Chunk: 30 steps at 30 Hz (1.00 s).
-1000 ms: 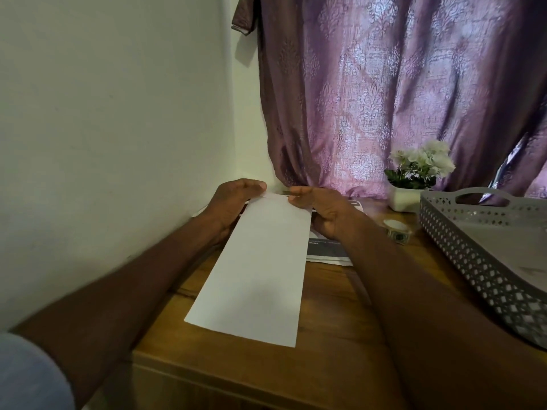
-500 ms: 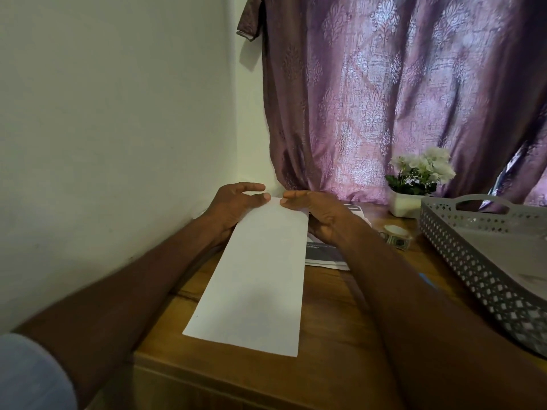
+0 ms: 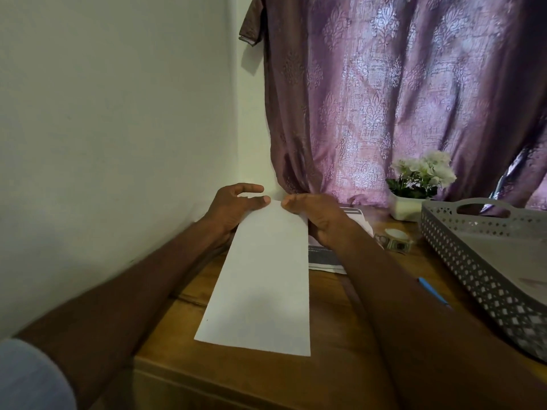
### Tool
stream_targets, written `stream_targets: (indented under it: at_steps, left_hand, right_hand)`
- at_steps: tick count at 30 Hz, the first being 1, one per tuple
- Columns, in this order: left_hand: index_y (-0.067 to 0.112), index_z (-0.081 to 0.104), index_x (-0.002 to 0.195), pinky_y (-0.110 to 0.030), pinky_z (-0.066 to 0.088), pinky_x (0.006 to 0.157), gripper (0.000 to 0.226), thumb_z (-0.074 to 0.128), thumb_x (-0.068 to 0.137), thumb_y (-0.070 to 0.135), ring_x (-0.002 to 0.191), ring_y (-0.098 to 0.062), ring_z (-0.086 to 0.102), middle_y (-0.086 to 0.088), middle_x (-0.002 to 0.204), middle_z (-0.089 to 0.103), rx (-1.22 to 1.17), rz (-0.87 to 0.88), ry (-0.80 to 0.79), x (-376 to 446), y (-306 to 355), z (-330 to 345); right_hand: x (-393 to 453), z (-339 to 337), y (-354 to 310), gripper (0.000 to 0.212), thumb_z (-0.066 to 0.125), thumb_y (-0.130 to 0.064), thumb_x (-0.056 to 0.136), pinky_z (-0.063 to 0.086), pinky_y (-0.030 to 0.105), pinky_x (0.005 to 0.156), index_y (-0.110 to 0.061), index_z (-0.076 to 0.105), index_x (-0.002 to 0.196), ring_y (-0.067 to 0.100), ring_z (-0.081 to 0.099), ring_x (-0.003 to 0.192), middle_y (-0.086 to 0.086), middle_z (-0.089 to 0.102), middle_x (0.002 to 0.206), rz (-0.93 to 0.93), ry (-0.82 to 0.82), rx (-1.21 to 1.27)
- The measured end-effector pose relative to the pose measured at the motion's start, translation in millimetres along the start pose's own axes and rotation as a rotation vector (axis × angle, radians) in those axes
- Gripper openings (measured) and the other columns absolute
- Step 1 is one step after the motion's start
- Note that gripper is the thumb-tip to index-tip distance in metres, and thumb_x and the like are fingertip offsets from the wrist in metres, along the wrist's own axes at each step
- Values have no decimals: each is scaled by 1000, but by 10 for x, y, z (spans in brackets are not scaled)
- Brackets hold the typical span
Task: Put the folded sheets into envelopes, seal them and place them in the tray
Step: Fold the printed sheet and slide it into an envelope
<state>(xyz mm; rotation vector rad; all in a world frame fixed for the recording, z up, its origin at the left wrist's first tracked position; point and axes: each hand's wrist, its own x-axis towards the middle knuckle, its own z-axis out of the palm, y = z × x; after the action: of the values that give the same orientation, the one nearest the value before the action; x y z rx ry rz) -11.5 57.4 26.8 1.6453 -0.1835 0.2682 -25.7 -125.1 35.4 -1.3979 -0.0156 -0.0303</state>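
Observation:
A long white envelope point(image 3: 263, 279) lies lengthwise on the wooden table point(image 3: 340, 335), its near end close to the table's front edge. My left hand point(image 3: 233, 208) pinches its far left corner with the thumb on top. Across from it, my right hand point(image 3: 313, 217) grips the far right corner, fingers curled over the end. The far edge of the envelope is hidden by both hands. A grey perforated tray point(image 3: 461, 261) with a handle stands at the right, tilted toward me.
Behind my right hand lies a stack of papers point(image 3: 328, 255). A tape roll point(image 3: 395, 238) and a blue pen point(image 3: 433, 291) lie between the papers and the tray. A white flower pot point(image 3: 414, 187) stands before the purple curtain point(image 3: 399, 99). A wall runs along the left.
My hands have drawn closer together at the far end of the envelope. The envelope has barely shifted on the table.

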Motion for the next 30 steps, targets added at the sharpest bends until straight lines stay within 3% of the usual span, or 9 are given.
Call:
stream_targets:
  at_steps: [3, 6, 9, 12, 16, 19, 24, 27, 30]
  left_hand:
    - [15, 75, 113, -26, 60, 59, 27, 82, 87, 13, 78, -24, 75, -13, 102, 77, -6, -35, 46, 19, -9, -56]
    - [9, 70, 117, -25, 54, 50, 20, 66, 98, 9, 63, -22, 71, -16, 91, 76, 10, -73, 159, 20, -1, -78]
    - [8, 69, 115, -25, 51, 48, 29, 57, 105, 32, 61, -21, 66, -10, 84, 72, -82, -184, 156, -8, 59, -62]
    - [13, 75, 108, -31, 59, 65, 45, 67, 94, 55, 79, -23, 72, -8, 94, 76, -72, -245, -14, -29, 60, -48]
    - [11, 77, 104, -30, 62, 67, 21, 81, 89, 25, 81, -25, 78, -14, 104, 78, -82, -147, -97, -45, 24, -28]
    - [12, 79, 107, -21, 59, 62, 22, 83, 86, 18, 75, -13, 76, -1, 101, 77, -74, -52, -19, 13, 26, -89]
    - [8, 79, 108, -10, 52, 57, 25, 85, 85, 16, 71, 3, 72, 3, 104, 76, -31, 37, 45, 15, 16, -78]
    - [6, 77, 109, -3, 45, 52, 24, 82, 87, 15, 60, 16, 64, 7, 96, 71, 15, 101, 41, 25, 6, -54]
    - [10, 77, 109, -3, 44, 49, 23, 81, 88, 17, 58, 19, 62, 11, 93, 68, 42, 118, 11, 19, 10, -34]
  right_hand:
    - [0, -43, -13, 25, 74, 8, 85, 62, 29, 57, 1, 73, 109, 24, 73, 78, 14, 75, 94, -27, 9, 7]
    - [15, -67, -4, 29, 72, 11, 85, 62, 28, 56, 4, 72, 113, 24, 72, 74, 15, 74, 91, -34, 32, 42]
    - [10, -63, -9, 26, 73, 11, 84, 62, 28, 56, 3, 72, 109, 24, 72, 73, 16, 74, 90, -35, 19, 61]
    - [12, -23, 13, 22, 76, 10, 81, 61, 29, 59, -1, 75, 99, 23, 74, 73, 16, 75, 93, -42, -4, 33]
    - [12, -3, 6, 22, 76, 11, 81, 62, 30, 63, -3, 75, 99, 26, 74, 81, 17, 74, 101, -38, -36, 44]
    - [35, -72, -17, 24, 72, 9, 85, 60, 29, 62, -3, 73, 106, 24, 70, 79, 14, 73, 96, -25, 12, 79]
    - [94, -151, -6, 10, 69, -3, 90, 57, 29, 63, -8, 71, 98, 16, 62, 66, 10, 68, 79, -1, 144, 121]
    - [59, -109, -10, 22, 78, -23, 88, 61, 35, 74, -9, 70, 104, 24, 70, 83, 10, 74, 93, 6, 87, 109]
    - [3, -41, -16, 21, 78, -12, 88, 61, 40, 80, -10, 71, 107, 31, 70, 100, 14, 73, 110, -2, 17, 34]
